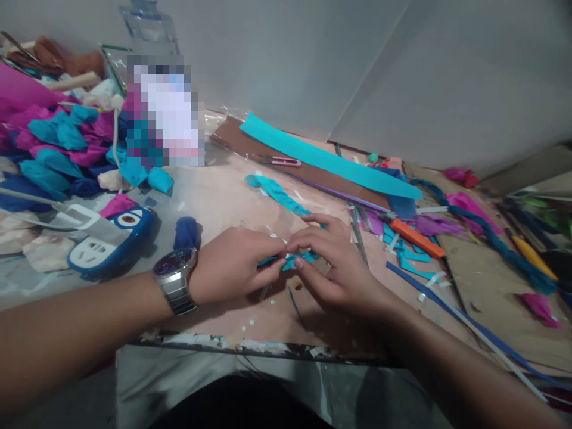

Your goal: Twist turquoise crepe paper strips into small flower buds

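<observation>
My left hand (239,262), with a metal watch (176,268) at the wrist, pinches the end of a turquoise strip (295,261) of crinkled paper or cloth. The fingers of my right hand (333,253) close on the same strip, their tips meeting those of my left. Most of the strip is hidden by my fingers. Just beyond them lies a twisted turquoise piece (279,195); whether it joins the held strip I cannot tell. A dark blue bundle (186,232) rests behind my left wrist.
Left are a blue-and-white power strip (111,241) and a heap of colourful bundles (67,134). Behind lie a flat turquoise sheet (330,158), brown sheets (232,134) and pink thread snips (286,161). An orange cutter (415,237) and blue strip (447,304) lie right.
</observation>
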`<state>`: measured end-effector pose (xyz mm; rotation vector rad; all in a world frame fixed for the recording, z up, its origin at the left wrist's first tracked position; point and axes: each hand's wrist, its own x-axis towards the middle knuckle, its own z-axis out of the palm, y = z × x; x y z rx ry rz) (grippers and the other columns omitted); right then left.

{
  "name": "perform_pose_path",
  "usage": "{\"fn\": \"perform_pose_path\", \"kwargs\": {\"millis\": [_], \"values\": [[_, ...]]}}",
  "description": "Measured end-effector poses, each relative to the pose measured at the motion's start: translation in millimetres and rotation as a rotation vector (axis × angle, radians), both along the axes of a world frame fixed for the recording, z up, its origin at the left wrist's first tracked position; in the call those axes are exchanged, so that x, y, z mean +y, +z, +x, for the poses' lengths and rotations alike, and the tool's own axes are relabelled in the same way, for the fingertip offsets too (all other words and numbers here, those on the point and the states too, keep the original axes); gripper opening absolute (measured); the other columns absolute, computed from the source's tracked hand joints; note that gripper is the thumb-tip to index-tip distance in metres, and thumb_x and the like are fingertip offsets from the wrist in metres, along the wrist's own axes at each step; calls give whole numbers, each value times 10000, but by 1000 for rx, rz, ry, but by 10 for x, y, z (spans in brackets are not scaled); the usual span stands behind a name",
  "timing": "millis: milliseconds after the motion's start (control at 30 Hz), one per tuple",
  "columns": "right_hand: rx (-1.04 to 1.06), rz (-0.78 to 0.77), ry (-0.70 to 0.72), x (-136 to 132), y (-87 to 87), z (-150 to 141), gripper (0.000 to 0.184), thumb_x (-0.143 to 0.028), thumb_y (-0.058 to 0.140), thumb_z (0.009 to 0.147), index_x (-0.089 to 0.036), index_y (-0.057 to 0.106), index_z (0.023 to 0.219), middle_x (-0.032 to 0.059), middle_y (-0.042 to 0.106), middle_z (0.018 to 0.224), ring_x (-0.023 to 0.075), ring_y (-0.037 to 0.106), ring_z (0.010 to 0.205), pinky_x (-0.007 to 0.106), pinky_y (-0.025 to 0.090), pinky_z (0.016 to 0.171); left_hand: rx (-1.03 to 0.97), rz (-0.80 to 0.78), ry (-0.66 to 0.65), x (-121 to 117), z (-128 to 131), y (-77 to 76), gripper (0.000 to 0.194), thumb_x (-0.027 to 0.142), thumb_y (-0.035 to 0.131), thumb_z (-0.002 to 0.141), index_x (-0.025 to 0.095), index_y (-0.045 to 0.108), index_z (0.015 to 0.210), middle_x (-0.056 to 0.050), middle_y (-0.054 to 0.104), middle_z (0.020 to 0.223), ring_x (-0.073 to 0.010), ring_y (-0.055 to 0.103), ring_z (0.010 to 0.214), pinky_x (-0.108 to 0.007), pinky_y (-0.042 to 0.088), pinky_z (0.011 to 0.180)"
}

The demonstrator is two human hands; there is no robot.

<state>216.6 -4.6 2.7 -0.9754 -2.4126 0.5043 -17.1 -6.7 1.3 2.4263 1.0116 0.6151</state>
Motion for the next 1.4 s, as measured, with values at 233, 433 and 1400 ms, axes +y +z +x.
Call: {"fn": "perform_pose_path", "kwargs": {"millis": [233, 433, 1400], "values": [[21, 30, 15, 0, -23, -10, 57, -215, 635, 932, -252, 672, 954, 34, 755, 1000, 324, 542, 1328, 585, 292, 1185, 29, -70, -9, -4, 7, 25, 260, 304, 559, 1005, 187, 679, 805, 9, 686, 726, -135, 599, 654, -256, 363, 649], [-6, 4, 49, -13, 2, -24, 82, -179, 578, 927, -243, 626, 912, 32, 744, 972, 319, 516, 1356, 611, 228, 1215, 94, 52, -41, -30, 22, -36, 236, 312, 559, 1018, 195, 691, 861, 1, 710, 759, -163, 636, 702, -275, 353, 646], [-44, 86, 7, 15, -26, 11, 75, -188, 631, 867, -256, 659, 883, 4, 773, 978, 316, 546, 1319, 624, 139, 1207, 10, -328, 23, 7, 1, 110, 275, 100, 536, 813, 200, 783, 883, -10, 766, 786, -161, 656, 696, -251, 450, 685]]}}
